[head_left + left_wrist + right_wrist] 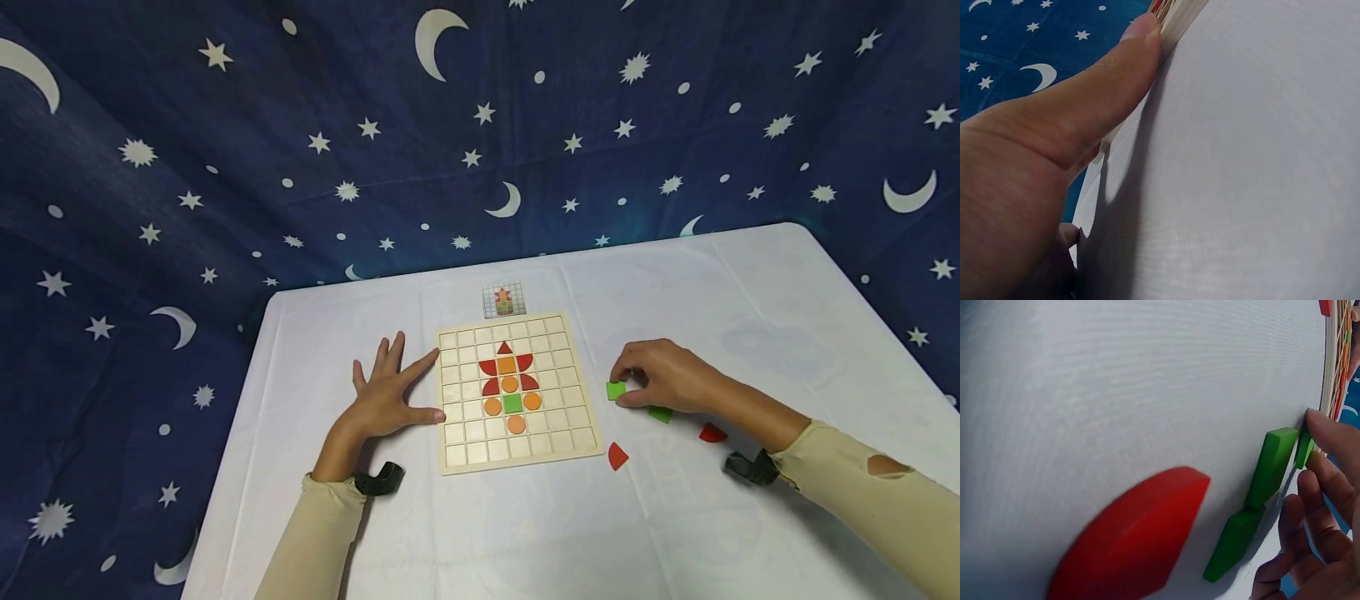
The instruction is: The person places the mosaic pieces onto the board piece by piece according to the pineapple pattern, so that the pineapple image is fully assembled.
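My left hand point(386, 400) lies at the left side of a square wooden grid board point(465, 437), fingers spread, with the thumb and index fingertips at its edge. To the right of the board, my right hand point(663, 375) pinches a green square tile point(615, 391) between thumb and finger, close over the table. In the right wrist view, that green tile is partly hidden by the fingertips. Two more green tiles lie close by, one nearer point(1235, 544) and one farther point(1272, 465). On the board, red, orange and green pieces form a figure around a green square point(512, 403).
A small pattern card point(491, 304) lies behind the board on the white-covered table point(525, 533). One red quarter-circle piece point(617, 456) sits off the board's front right corner, and another red piece point(712, 432) lies below my right wrist. A dark starry cloth point(390, 208) hangs behind.
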`<state>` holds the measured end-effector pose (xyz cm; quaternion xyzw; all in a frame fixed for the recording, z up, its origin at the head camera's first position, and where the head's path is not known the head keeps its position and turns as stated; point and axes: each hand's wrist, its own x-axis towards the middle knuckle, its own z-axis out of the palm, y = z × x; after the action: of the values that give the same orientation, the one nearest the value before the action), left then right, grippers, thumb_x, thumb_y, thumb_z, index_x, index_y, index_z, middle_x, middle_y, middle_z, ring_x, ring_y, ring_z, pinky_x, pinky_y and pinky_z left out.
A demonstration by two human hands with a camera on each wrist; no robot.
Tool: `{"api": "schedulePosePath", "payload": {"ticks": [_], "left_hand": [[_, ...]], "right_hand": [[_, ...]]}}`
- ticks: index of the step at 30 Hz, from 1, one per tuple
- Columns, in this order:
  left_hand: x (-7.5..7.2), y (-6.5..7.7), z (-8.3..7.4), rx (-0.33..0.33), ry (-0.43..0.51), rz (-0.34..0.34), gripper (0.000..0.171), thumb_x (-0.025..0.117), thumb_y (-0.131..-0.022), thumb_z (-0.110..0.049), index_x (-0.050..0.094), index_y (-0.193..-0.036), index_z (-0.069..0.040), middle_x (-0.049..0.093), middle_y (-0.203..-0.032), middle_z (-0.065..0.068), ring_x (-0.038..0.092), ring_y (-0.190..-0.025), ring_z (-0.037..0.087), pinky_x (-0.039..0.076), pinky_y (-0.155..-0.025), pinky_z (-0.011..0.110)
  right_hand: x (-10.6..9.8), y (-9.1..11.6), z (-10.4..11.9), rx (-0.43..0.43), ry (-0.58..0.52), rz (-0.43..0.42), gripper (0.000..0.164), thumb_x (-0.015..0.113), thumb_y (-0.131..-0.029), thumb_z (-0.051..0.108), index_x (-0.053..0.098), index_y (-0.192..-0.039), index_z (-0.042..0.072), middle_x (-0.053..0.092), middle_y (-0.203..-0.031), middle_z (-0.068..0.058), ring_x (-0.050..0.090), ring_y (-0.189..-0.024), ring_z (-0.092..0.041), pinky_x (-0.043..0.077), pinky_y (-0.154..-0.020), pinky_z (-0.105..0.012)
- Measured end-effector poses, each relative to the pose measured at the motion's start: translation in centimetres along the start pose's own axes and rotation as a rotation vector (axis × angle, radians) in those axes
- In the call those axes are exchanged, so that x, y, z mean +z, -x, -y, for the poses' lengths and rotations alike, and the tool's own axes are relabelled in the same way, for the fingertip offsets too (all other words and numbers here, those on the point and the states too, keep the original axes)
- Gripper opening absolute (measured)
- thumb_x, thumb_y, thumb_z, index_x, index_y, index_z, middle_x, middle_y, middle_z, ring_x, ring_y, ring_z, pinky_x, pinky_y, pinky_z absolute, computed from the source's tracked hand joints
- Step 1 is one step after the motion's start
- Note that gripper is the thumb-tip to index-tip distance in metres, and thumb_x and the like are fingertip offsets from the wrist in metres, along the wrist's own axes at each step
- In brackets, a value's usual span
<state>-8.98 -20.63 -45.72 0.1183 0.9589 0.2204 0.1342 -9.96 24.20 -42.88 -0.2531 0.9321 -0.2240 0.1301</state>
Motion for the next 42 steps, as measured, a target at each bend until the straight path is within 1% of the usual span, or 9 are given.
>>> {"api": "schedulePosePath", "payload": {"ticks": [4, 8, 15, 18, 21, 24, 30, 36, 42], "left_hand": [[0.0, 0.0, 0.0, 0.0, 0.001, 0.0, 0.105, 0.084, -0.069, -0.068, 0.037, -0.158, -0.037, -0.005, -0.173, 0.016, -0.014, -0.158, 0.043, -0.015, -0.111, 0.079], [0.0, 0.0, 0.0, -0.002, -0.001, -0.001, 0.104, 0.083, -0.069, -0.067, 0.038, -0.158, -0.037, -0.005, -0.173, 0.016, -0.013, -0.158, 0.043, -0.014, -0.111, 0.079], [0.0, -0.1, -0.1, -0.007, 0.007, 0.007, 0.106, 0.083, -0.069, -0.068, 0.036, -0.158, -0.037, -0.006, -0.173, 0.016, -0.015, -0.158, 0.042, -0.016, -0.111, 0.079], [0.0, -0.1, -0.1, -0.006, 0.007, 0.007, 0.106, 0.083, -0.069, -0.068, 0.036, -0.158, -0.037, -0.006, -0.173, 0.015, -0.015, -0.158, 0.042, -0.017, -0.111, 0.078], [0.0, -0.1, -0.1, -0.006, -0.001, 0.008, 0.106, 0.083, -0.069, -0.068, 0.036, -0.158, -0.038, -0.006, -0.173, 0.015, -0.015, -0.158, 0.041, -0.018, -0.112, 0.077], [-0.1, -0.1, 0.0, 0.001, 0.0, 0.003, 0.106, 0.084, -0.069, -0.067, 0.037, -0.158, -0.037, -0.005, -0.173, 0.017, -0.014, -0.158, 0.043, -0.017, -0.111, 0.079], [-0.1, -0.1, -0.1, -0.004, 0.01, 0.003, 0.106, 0.084, -0.068, -0.068, 0.037, -0.158, -0.036, -0.005, -0.173, 0.017, -0.014, -0.158, 0.043, -0.017, -0.111, 0.079], [-0.1, -0.1, -0.1, -0.014, 0.007, 0.008, 0.107, 0.084, -0.068, -0.069, 0.036, -0.158, -0.037, -0.006, -0.173, 0.015, -0.015, -0.158, 0.041, -0.018, -0.112, 0.077], [-0.1, 0.0, -0.1, -0.008, 0.014, 0.003, 0.106, 0.084, -0.068, -0.067, 0.038, -0.158, -0.036, -0.005, -0.173, 0.016, -0.015, -0.158, 0.043, -0.018, -0.111, 0.078]], "right_hand": [[0.0, -0.4, 0.5, -0.04, -0.027, -0.027, 0.021, 0.091, -0.076, 0.025, 0.077, -0.091, 0.029, 0.065, -0.086, 0.016, 0.056, -0.079, -0.01, 0.048, -0.068, -0.022], [0.2, -1.2, 1.9, -0.081, -0.064, -0.028, 0.022, 0.091, -0.075, 0.024, 0.078, -0.092, 0.029, 0.065, -0.085, 0.016, 0.057, -0.078, -0.011, 0.049, -0.068, -0.023], [1.7, -3.0, 5.3, -0.15, -0.122, 0.055, 0.023, 0.091, -0.077, 0.029, 0.078, -0.096, 0.029, 0.065, -0.087, 0.016, 0.058, -0.078, -0.009, 0.049, -0.069, -0.023], [2.4, -3.5, 6.3, -0.195, -0.136, 0.081, 0.022, 0.09, -0.078, 0.029, 0.078, -0.096, 0.027, 0.066, -0.088, 0.015, 0.058, -0.077, -0.008, 0.048, -0.07, -0.023], [3.0, -3.9, 7.2, -0.224, -0.133, 0.1, 0.021, 0.088, -0.079, 0.029, 0.078, -0.097, 0.024, 0.066, -0.087, 0.013, 0.057, -0.077, -0.007, 0.047, -0.071, -0.024], [3.5, -4.2, 8.0, -0.232, -0.116, 0.109, 0.02, 0.088, -0.079, 0.029, 0.078, -0.096, 0.024, 0.065, -0.086, 0.012, 0.056, -0.078, -0.006, 0.046, -0.074, -0.025], [4.1, -4.4, 8.7, -0.212, -0.075, 0.099, 0.021, 0.088, -0.078, 0.03, 0.078, -0.096, 0.024, 0.063, -0.085, 0.014, 0.054, -0.078, -0.003, 0.045, -0.075, -0.027], [4.1, -4.4, 8.7, -0.208, -0.071, 0.085, 0.024, 0.09, -0.076, 0.035, 0.078, -0.094, 0.025, 0.063, -0.083, 0.013, 0.053, -0.077, -0.006, 0.044, -0.072, -0.026], [4.0, -4.4, 8.5, -0.218, -0.053, 0.062, 0.018, 0.089, -0.077, 0.029, 0.078, -0.091, 0.025, 0.063, -0.082, 0.014, 0.053, -0.074, -0.003, 0.044, -0.074, -0.026]]}}
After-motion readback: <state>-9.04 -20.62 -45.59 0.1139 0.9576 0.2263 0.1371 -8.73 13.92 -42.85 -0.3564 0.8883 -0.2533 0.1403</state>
